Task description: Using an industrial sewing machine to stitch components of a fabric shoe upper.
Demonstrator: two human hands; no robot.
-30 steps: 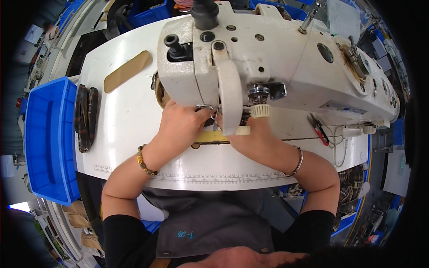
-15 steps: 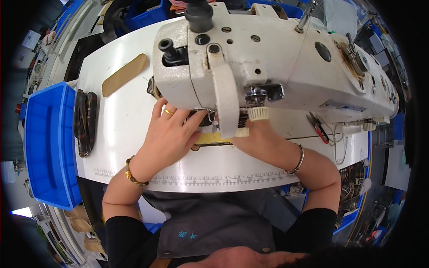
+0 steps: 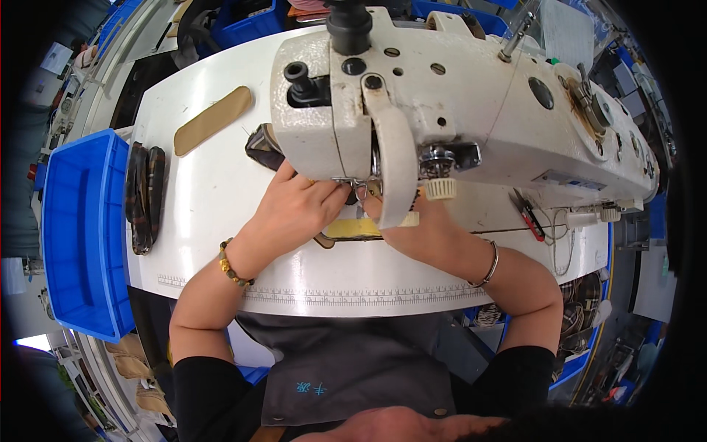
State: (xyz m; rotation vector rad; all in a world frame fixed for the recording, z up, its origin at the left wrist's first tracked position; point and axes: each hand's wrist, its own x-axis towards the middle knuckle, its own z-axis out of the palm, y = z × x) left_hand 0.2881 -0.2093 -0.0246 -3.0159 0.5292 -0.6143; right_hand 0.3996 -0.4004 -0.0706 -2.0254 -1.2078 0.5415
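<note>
A white sewing machine stands over the work, its needle area just beyond my fingers. My left hand is closed beside the presser foot, fingers bent and bunched at a dark piece of cloth mostly hidden under them. A dark plaid fabric piece with a tan edge sticks out past that hand. My right hand lies on the other side, partly behind the white lever; its fingertips come in close to the needle, and what they pinch is hidden. A yellow strip lies on the table between both hands.
A tan rounded panel lies at the far left of the white table. Folded plaid pieces sit at its left edge, beside a blue bin. Red-handled thread snips lie at right. A ruler scale runs along the front edge.
My left fingers have drawn together and bent in toward the needle; they were more spread. More of the dark plaid piece shows behind them. The whole view has shifted slightly.
</note>
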